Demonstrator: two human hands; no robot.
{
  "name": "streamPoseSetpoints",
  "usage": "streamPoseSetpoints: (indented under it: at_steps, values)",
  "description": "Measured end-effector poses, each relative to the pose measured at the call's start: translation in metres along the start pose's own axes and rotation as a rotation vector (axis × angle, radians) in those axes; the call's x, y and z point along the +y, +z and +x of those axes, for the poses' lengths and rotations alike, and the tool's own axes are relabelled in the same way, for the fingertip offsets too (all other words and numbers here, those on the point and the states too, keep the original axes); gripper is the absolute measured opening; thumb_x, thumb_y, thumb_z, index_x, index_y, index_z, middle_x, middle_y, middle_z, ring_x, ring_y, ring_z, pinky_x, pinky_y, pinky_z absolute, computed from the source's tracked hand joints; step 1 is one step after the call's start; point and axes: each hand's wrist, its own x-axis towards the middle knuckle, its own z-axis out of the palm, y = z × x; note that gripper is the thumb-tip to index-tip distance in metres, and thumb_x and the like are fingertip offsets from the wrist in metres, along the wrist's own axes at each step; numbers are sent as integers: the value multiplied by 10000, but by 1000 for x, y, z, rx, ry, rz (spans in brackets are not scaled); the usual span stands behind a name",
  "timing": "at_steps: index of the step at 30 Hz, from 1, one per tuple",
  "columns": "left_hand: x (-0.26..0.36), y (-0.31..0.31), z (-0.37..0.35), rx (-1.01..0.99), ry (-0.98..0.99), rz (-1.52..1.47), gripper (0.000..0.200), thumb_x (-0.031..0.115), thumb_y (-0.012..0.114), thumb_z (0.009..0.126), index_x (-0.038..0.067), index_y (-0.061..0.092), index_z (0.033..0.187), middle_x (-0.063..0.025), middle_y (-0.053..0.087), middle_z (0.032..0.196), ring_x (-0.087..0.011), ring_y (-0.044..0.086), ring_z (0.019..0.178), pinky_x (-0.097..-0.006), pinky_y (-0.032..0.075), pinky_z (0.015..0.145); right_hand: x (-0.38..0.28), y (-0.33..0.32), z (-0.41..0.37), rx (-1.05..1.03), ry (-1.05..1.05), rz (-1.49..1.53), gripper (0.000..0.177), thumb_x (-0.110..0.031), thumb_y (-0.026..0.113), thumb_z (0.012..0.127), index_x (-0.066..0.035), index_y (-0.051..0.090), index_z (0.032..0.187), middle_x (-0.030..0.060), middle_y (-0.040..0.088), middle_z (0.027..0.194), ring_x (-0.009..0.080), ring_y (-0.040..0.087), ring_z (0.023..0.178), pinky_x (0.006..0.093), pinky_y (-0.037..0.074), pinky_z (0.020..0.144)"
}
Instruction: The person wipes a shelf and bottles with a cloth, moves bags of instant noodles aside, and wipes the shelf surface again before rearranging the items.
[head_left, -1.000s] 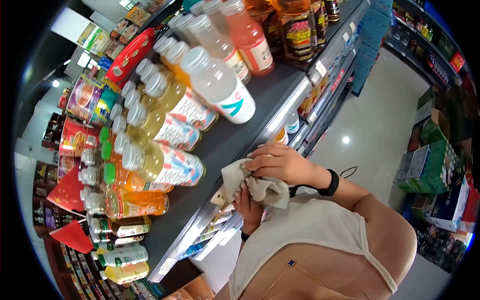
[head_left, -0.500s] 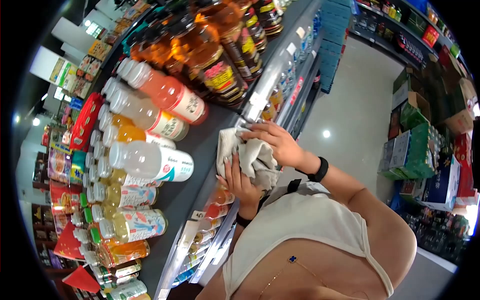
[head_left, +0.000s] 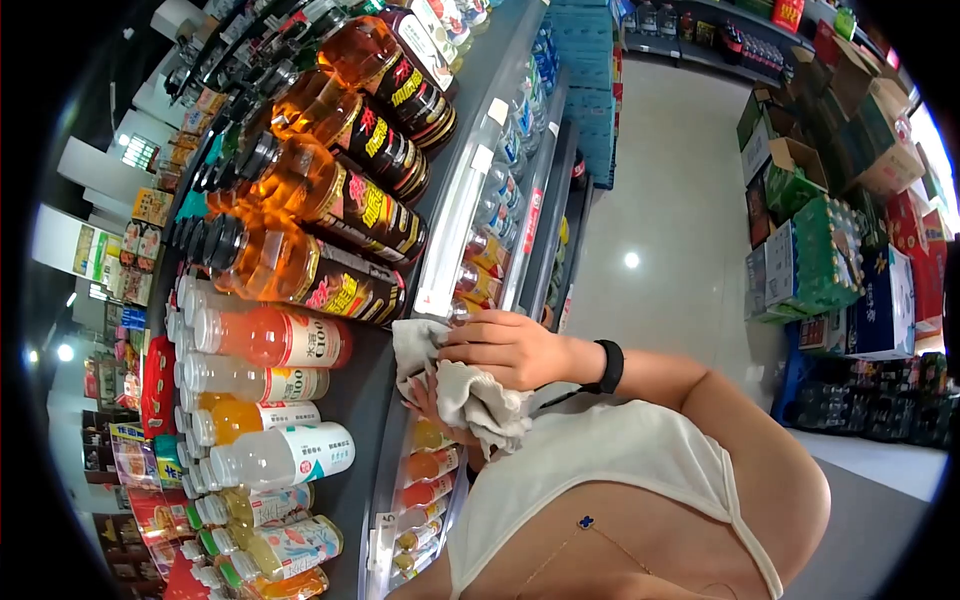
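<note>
A crumpled off-white cloth is bunched between my two hands at the front edge of the grey drink shelf. My right hand, with a black band on its wrist, curls over the top of the cloth. Below it, my left hand grips the cloth from the other side, mostly covered by its folds. One end of the cloth lies against the shelf edge. Closest to the hands stand a dark-labelled bottle of amber drink and a pink drink bottle.
Rows of bottles fill the top shelf, including a white-labelled bottle. Lower shelves hold water bottles and more drinks. Across the aisle floor stand stacked cartons. Blue packs are piled at the shelf's far end.
The view has shifted along the shelf, bringing the amber bottles beside my hands. Both hands still hold the cloth; my left hand is now more hidden beneath it.
</note>
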Motion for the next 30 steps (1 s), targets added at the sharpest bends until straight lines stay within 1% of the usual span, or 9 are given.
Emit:
streamPoseSetpoints:
  at_steps: [10, 11, 15, 16, 18, 22, 26, 27, 30]
  values:
    - [63, 120, 135, -149, 100, 25, 444, 497, 516, 885, 90, 656, 996, -39, 666, 1088, -264, 595, 1092, -427, 223, 1096, 135, 6, -51, -20, 394, -105, 473, -172, 621, 674, -32, 585, 1125, 84, 557, 1214, 288, 519, 1107, 385, 447, 901]
    - [65, 136, 141, -158, 113, 10, 441, 494, 520, 881, 88, 655, 987, -37, 666, 1084, -265, 598, 1088, -421, 224, 1096, 148, 1, -54, -30, 468, -25, 380, -152, 590, 827, -69, 560, 1196, 59, 572, 1244, 235, 557, 1078, 312, 459, 915]
    - [79, 200, 164, -214, 147, 8, 383, 441, 559, 858, 88, 648, 977, -39, 655, 1101, -269, 580, 1117, -443, 246, 1080, 200, -23, -55, 50, 689, 286, 395, -190, 566, 886, -62, 512, 1256, 78, 560, 1208, 233, 536, 1096, 320, 423, 936]
    - [83, 213, 174, -233, 149, 16, 406, 465, 516, 879, 87, 644, 957, -32, 658, 1096, -253, 582, 1117, -428, 243, 1081, 221, -17, -69, 289, 1142, 982, 429, -208, 603, 861, -63, 520, 1257, 68, 555, 1228, 228, 527, 1103, 318, 409, 950]
    - [90, 251, 187, -206, 131, 6, 425, 481, 473, 900, 95, 644, 950, -21, 657, 1097, -239, 579, 1123, -408, 232, 1083, 258, -50, -53, -12, 747, 364, 446, -195, 623, 832, -62, 528, 1247, 73, 553, 1240, 235, 541, 1076, 326, 426, 933]
    - [115, 315, 213, -239, 122, -24, 415, 471, 494, 889, 104, 649, 1007, -36, 641, 1129, -242, 564, 1144, -432, 262, 1054, 332, -79, -57, -61, 537, 21, 449, -169, 620, 794, -59, 542, 1223, 89, 558, 1247, 264, 556, 1066, 342, 447, 920]
    - [131, 368, 233, -495, 153, -255, 335, 284, 627, 779, 58, 623, 1026, -73, 603, 1158, -257, 507, 1202, -463, 285, 1025, 368, -96, -110, 200, 997, 372, 415, -158, 613, 809, -48, 559, 1205, 127, 562, 1260, 275, 559, 1105, 361, 428, 946]
    - [134, 385, 230, -569, 145, -312, 325, 230, 650, 744, 51, 621, 1014, -76, 604, 1142, -259, 507, 1197, -480, 282, 1031, 378, -111, -113, -23, 634, -147, 447, -139, 637, 767, -52, 565, 1199, 123, 564, 1255, 289, 567, 1090, 386, 434, 934]
    - [144, 434, 233, -742, 73, -469, 355, 56, 707, 618, 19, 617, 959, -110, 616, 1038, -297, 556, 1080, -459, 388, 965, 402, -139, -155, -164, 694, -206, 331, -119, 679, 670, -58, 609, 987, 122, 630, 952, 324, 599, 878, 412, 490, 760]
